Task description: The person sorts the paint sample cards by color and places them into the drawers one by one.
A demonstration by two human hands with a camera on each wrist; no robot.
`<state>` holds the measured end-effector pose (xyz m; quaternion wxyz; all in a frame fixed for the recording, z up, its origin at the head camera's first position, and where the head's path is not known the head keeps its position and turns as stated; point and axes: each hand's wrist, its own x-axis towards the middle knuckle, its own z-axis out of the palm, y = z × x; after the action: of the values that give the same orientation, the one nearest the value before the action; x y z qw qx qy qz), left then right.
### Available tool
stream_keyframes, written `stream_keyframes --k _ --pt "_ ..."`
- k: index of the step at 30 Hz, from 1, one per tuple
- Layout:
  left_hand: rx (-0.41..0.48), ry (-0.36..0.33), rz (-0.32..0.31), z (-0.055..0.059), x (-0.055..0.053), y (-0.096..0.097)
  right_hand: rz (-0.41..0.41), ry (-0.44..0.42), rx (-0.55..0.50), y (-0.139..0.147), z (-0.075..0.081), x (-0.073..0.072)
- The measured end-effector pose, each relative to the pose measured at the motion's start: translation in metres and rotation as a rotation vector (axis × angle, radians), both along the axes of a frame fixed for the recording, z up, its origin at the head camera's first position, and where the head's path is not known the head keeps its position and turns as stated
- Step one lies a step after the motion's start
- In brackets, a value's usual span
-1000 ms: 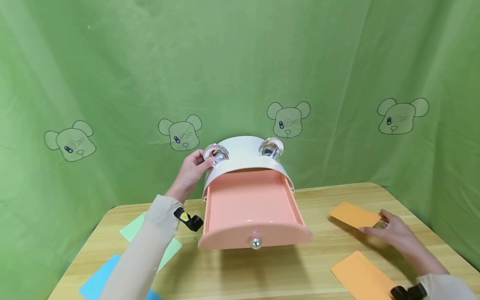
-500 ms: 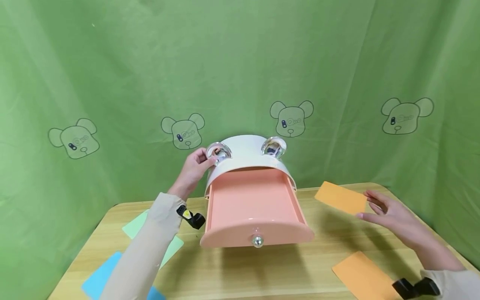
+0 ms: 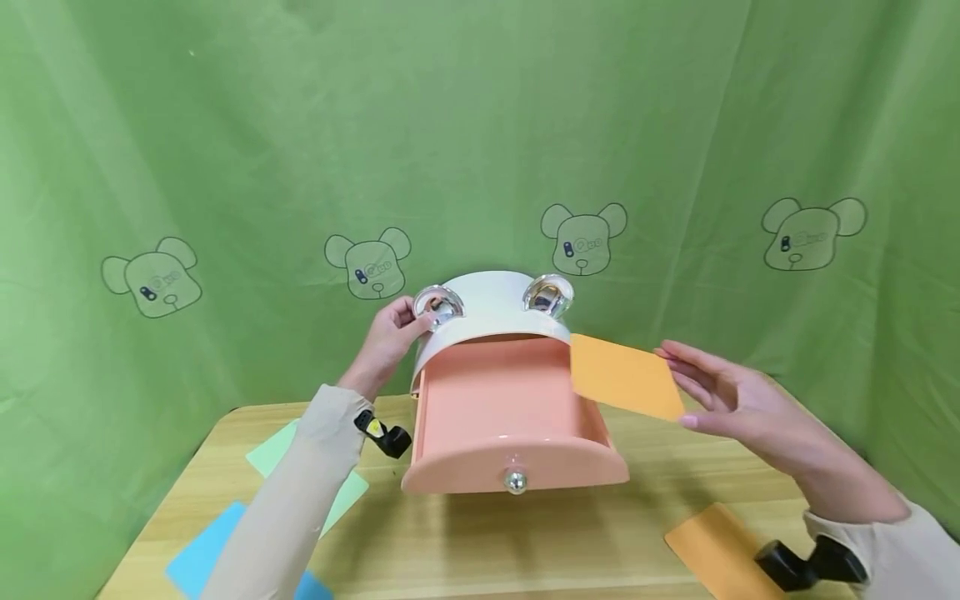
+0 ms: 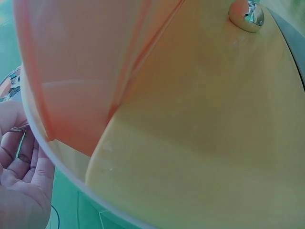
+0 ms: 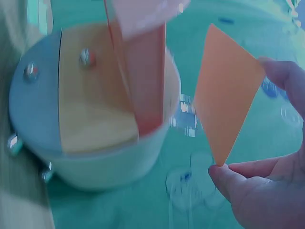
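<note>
A rounded white drawer box (image 3: 491, 298) has its pink drawer (image 3: 502, 392) pulled out toward me, nothing lying in it. My left hand (image 3: 384, 343) holds the box's left silver ear (image 3: 448, 302) between thumb and fingers. At the drawer's right side, my right hand (image 3: 738, 404) pinches an orange card (image 3: 626, 377) at its edge; the card is raised off the table and overlaps the drawer's right wall in the head view. The right wrist view shows thumb and a finger on opposite corners of the card (image 5: 228, 95). Below the pink drawer are a closed yellow drawer (image 5: 97, 90) and a blue one (image 5: 35, 100).
Another orange card (image 3: 712, 546) lies on the wooden table (image 3: 570, 558) at front right. Green paper (image 3: 347, 500) and blue paper (image 3: 206, 550) lie at the left, partly under my left forearm. A green curtain (image 3: 480, 125) with bear outlines hangs behind.
My right hand has lifted the orange card and carried it left, from above the table's right side to the drawer's right edge. The left hand stays on the ear.
</note>
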<state>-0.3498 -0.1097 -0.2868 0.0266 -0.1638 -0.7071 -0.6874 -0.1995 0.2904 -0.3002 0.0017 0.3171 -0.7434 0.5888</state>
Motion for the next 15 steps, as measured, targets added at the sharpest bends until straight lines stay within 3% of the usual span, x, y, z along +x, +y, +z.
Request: stream_keyframes --k 4,10,15 --pt "0.003 0.002 0.007 0.000 0.000 -0.002 0.063 0.008 -0.002 -0.027 0.010 -0.002" --pt "-0.001 -0.002 0.006 -0.001 0.001 -0.002 0.090 -0.053 0.024 -0.065 0.018 -0.004" --pt "0.002 0.009 -0.008 -0.001 0.002 0.000 0.050 -0.098 0.107 -0.086 0.021 -0.008"
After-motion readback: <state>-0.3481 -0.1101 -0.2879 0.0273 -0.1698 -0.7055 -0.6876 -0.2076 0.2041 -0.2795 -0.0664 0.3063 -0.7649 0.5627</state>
